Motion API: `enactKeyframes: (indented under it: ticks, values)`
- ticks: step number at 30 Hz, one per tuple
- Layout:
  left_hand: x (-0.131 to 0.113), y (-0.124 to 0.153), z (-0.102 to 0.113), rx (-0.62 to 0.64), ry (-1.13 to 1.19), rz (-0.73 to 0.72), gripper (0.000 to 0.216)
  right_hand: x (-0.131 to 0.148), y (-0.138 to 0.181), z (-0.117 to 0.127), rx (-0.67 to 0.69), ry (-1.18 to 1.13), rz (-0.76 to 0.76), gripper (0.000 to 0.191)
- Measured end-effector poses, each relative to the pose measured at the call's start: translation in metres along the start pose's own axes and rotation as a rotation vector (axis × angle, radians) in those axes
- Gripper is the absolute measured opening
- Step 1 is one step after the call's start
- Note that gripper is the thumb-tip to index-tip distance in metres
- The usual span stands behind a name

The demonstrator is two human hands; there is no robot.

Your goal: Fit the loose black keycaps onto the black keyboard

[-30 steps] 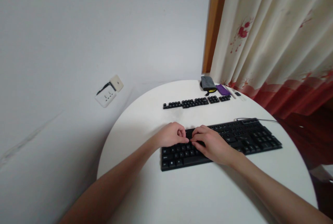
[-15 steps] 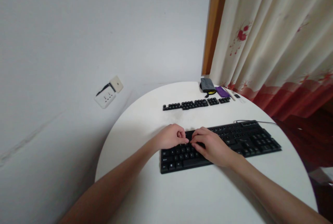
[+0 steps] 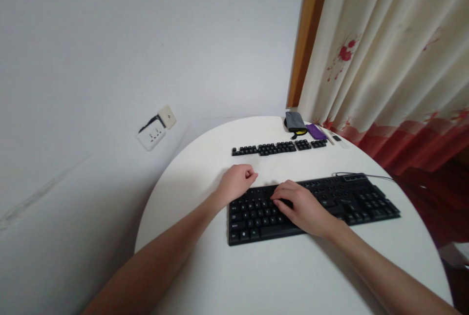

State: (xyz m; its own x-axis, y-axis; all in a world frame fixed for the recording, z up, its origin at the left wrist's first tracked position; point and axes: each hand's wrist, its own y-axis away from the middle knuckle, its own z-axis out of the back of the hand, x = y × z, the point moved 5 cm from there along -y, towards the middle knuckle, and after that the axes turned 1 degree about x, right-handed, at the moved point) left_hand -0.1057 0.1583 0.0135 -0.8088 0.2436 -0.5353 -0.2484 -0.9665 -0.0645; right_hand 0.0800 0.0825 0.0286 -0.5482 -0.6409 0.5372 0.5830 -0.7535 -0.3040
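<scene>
Left hand (image 3: 238, 179): curled, hold unclear, at keyboard (image 3: 344, 198) edge.
Right hand (image 3: 296, 205): over keyboard, hold unclear.
Tabletop (image 3: 190, 183): stretches beyond left hand.

black keyboard (image 3: 346, 202) | flat, partly bare | loose keycaps (image 3: 276, 148) lined behind

Between the forearms (image 3: 176, 246), bare table (image 3: 234, 281) before the keyboard (image 3: 273, 231) gives wide passage. Behind the keyboard, a narrower strip runs up to a row of keycaps (image 3: 276, 148); the left hand (image 3: 236, 180) obstructs its left end, a cable (image 3: 377, 177) its right. The right hand (image 3: 298, 205) blocks the keyboard's middle.
</scene>
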Motion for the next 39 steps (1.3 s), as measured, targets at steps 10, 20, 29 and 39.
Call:
enactKeyframes:
  ticks: [10, 20, 29, 39]
  values:
    - [-0.042, 0.03, 0.006, 0.264, 0.029, -0.175, 0.026, 0.001, 0.0, -0.001, 0.036, 0.005, 0.01, 0.016]
    - [-0.04, 0.034, -0.006, 0.424, 0.073, -0.162, 0.018, 0.001, -0.001, -0.001, 0.033, 0.006, 0.019, 0.017]
    - [-0.039, 0.033, -0.007, 0.445, 0.088, -0.144, 0.018, 0.002, -0.001, 0.0, 0.043, 0.011, 0.015, 0.017]
    - [-0.038, 0.032, -0.008, 0.458, 0.077, -0.132, 0.019, 0.001, 0.0, -0.001, 0.035, 0.018, 0.016, 0.017]
